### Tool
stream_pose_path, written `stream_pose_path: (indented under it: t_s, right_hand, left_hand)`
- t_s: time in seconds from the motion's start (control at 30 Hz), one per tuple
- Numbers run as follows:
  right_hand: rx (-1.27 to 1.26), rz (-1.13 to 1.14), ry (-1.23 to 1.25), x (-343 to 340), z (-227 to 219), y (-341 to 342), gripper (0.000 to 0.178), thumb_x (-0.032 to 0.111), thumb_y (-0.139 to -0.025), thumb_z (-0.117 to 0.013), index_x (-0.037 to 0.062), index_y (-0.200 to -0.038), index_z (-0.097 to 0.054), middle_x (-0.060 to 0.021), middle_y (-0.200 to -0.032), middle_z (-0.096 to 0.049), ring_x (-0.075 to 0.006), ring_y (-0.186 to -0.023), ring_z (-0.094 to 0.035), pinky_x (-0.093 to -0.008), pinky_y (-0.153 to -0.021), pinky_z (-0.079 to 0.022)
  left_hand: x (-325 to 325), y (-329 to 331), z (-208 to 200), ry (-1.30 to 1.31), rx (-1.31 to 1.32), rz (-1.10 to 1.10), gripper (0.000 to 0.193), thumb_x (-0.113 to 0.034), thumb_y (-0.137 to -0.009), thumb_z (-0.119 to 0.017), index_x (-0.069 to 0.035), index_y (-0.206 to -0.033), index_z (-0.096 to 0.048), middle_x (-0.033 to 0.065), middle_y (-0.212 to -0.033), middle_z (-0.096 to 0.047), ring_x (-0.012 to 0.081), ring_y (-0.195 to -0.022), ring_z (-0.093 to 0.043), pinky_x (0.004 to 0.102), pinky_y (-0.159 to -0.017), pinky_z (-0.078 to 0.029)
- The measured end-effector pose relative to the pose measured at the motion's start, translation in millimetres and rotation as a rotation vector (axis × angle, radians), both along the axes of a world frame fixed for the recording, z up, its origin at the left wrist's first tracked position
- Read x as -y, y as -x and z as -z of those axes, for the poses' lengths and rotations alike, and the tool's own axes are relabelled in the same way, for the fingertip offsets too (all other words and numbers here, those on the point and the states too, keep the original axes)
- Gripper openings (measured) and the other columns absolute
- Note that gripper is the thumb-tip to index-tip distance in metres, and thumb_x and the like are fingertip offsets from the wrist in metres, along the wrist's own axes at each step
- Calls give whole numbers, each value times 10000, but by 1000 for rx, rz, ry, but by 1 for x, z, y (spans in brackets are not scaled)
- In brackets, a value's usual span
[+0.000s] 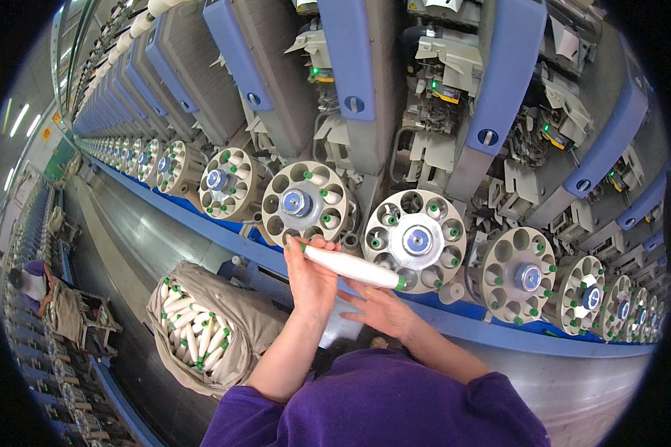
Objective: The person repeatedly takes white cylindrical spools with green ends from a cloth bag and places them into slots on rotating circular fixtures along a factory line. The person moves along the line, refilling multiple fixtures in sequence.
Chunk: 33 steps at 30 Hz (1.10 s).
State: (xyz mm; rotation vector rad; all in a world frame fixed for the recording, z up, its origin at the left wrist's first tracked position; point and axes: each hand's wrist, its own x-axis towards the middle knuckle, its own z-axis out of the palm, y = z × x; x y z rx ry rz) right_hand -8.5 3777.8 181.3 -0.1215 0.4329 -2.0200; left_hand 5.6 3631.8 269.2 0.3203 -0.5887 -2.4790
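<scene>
A full white yarn bobbin [358, 268] with green ends lies slantwise across my hands, its right end lower. My left hand [312, 281] grips its left end, the thumb along the green tip and fingers curled beneath. Under the right part of the bobbin is my right hand [384, 309], its fingers stretched out and apart; whether they touch the yarn I cannot tell. Just beyond stands a round bobbin magazine [399, 261] with bobbins in several pockets. To its left, another round magazine [297, 179] has some pockets filled and some bare.
A beige cloth sack [257, 320] full of green-tipped bobbins [194, 328] stands at my left. A row of magazines runs along a blue machine rail [492, 322], below tall blue-and-grey machine panels [349, 56]. Across the aisle at far left, a person [33, 279] works beside another machine.
</scene>
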Motion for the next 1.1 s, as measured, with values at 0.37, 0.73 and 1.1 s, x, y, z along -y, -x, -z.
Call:
stream_pose_path:
  t_s: [0.37, 0.73, 1.1]
  right_hand:
    - [-28, 310, 5, -47, -18, 51, 129, 215, -921, -506, 101, -882, -553, -86, -979, -657, -216, -904, -644, -417, -870, -494]
    - [-856, 354, -986, -62, -41, 72, 198, 208, -875, -594, 63, -1008, -619, -42, -926, -646, -104, -793, -592, -246, -759, -467]
    - [-796, 352, -828, -49, -5, 52, 190, 205, -893, -567, 27, -837, -603, -14, -759, -612, -64, -658, -543, -220, -571, -428]
  left_hand:
    - [2, 2, 26, -17, 152, 138, 203, -330, -931, -480, -134, -889, -446, 17, -700, -450, 168, -663, -455, 359, -707, -431]
    - [-39, 37, 47, 172, 173, 22, 58, -102, -925, -474, -75, -928, -423, 37, -724, -456, 139, -646, -470, 292, -632, -455]
    - [-57, 47, 91, 735, 424, 44, 107, -155, -910, -536, -83, -942, -463, 24, -814, -526, 90, -705, -492, 232, -589, -435]
